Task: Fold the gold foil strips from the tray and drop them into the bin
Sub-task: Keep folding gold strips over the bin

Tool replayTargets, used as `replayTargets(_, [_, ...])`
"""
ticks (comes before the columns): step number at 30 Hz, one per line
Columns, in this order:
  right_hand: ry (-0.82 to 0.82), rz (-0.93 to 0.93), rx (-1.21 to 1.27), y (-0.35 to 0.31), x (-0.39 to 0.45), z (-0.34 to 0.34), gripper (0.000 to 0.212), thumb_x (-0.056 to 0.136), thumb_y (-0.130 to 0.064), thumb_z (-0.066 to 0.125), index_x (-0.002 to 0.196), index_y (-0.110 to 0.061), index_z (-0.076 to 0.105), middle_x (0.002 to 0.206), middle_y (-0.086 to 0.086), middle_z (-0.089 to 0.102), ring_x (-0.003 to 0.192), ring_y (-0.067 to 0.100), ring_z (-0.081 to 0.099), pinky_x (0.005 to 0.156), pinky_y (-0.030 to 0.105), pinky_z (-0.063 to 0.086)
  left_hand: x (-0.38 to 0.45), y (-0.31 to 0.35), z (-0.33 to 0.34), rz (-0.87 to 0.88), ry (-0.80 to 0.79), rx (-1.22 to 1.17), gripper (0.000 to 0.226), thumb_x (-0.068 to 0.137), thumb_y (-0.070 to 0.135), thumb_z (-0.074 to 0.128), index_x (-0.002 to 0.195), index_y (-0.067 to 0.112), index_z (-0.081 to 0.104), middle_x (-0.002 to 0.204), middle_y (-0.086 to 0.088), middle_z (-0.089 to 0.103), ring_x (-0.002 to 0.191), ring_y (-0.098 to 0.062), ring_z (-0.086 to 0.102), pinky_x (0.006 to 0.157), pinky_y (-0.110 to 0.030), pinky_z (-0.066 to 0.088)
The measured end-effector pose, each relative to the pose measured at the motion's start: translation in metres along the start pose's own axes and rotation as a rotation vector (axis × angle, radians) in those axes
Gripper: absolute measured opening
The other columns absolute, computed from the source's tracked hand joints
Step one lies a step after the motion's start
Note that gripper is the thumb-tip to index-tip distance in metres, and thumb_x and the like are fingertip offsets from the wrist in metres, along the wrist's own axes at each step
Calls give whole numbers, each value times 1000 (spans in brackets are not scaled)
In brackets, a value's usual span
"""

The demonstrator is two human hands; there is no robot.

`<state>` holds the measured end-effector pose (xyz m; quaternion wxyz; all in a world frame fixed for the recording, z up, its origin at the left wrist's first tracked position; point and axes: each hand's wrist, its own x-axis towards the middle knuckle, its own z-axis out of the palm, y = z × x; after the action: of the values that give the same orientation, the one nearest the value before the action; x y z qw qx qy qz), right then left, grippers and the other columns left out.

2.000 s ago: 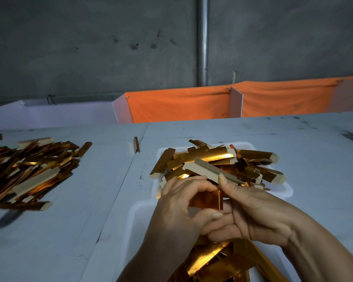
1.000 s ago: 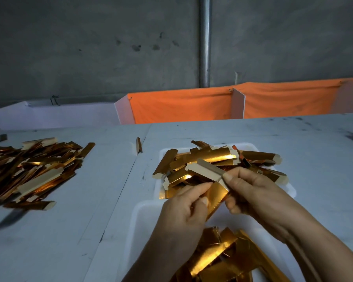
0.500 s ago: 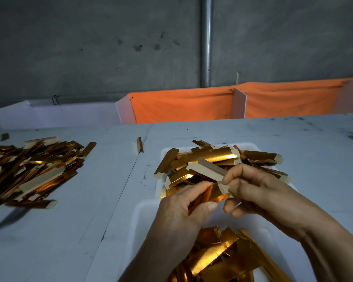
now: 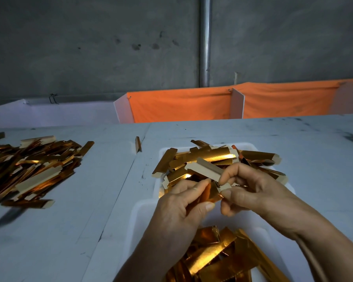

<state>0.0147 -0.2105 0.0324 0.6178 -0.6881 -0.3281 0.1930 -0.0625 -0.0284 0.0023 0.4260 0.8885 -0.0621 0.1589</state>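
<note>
Both hands, left (image 4: 181, 202) and right (image 4: 251, 190), pinch one strip (image 4: 211, 192) over the tray (image 4: 143, 212). Many flat strips wait below; the far bin (image 4: 251, 146) looks heaped (maybe folded ones).

A grey concrete wall (image 4: 90, 47) rises behind the white bench (image 4: 59, 231), with a metal pipe (image 4: 204, 41) running straight up it. Orange cloth (image 4: 179, 106) hangs along the bench's far edge, split by a white divider panel (image 4: 237, 104).
</note>
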Motion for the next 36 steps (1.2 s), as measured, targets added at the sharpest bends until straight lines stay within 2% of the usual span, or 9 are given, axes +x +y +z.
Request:
replayTargets(4, [-24,19,56,-2,0,0,6,84,-15,67,88,-13,63,63,6,61,57,17,60,58,19,50,0,2,0,27,-22,31,55,79,58,41,134,49,40,116,42,37,114,19,33,82,-3,41])
replayTargets(9, [42,58,-118,6,5,8,16,85,4,61,84,-12,60,57,5,47,47,12,46,51,20,44,-1,4,4,63,-61,132,45,94,44,48,134,56,32,106,52,30,109,28,26,79,3,33])
replayTargets(11, [41,59,-40,6,5,10,11,88,0,59,88,-11,60,55,5,50,48,15,50,50,20,45,-1,6,2,35,-34,103,42,91,39,55,115,67,33,102,52,35,105,30,29,74,4,35])
replayTargets(12, [35,69,56,5,5,10,5,89,-6,60,92,-10,60,57,6,53,49,17,52,51,21,46,-1,6,2,15,-12,68,39,89,38,58,106,66,36,102,47,41,106,29,31,74,5,36])
replayTargets(15, [8,133,347,3,4,6,21,88,-20,61,104,-8,59,65,9,57,54,20,60,51,24,50,-2,3,1,-20,31,-7,35,86,36,63,104,55,40,103,35,52,107,20,40,75,4,37])
replayTargets(17, [-4,162,428,3,5,5,25,86,-20,58,104,-4,58,67,10,58,54,21,62,50,25,53,-2,2,1,-11,36,-4,37,86,36,63,105,55,37,103,34,52,106,18,42,75,3,38])
replayTargets(25, [-35,216,409,5,5,4,31,72,-13,69,99,-3,58,62,14,60,52,19,62,49,23,54,-2,4,0,26,24,39,37,88,37,61,103,59,36,104,33,51,106,14,44,77,-1,42])
replayTargets(30, [-22,260,352,5,5,5,31,71,-9,69,99,-3,56,60,17,61,47,19,61,45,22,52,-2,4,0,44,-7,65,27,90,36,58,101,52,41,103,29,51,104,7,48,81,-12,48])
replayTargets(36, [-16,269,266,4,4,4,30,72,-16,68,97,-6,56,55,8,57,45,16,58,45,21,48,-2,4,0,37,-31,42,25,89,36,59,99,52,42,101,29,52,104,15,42,79,-5,43])
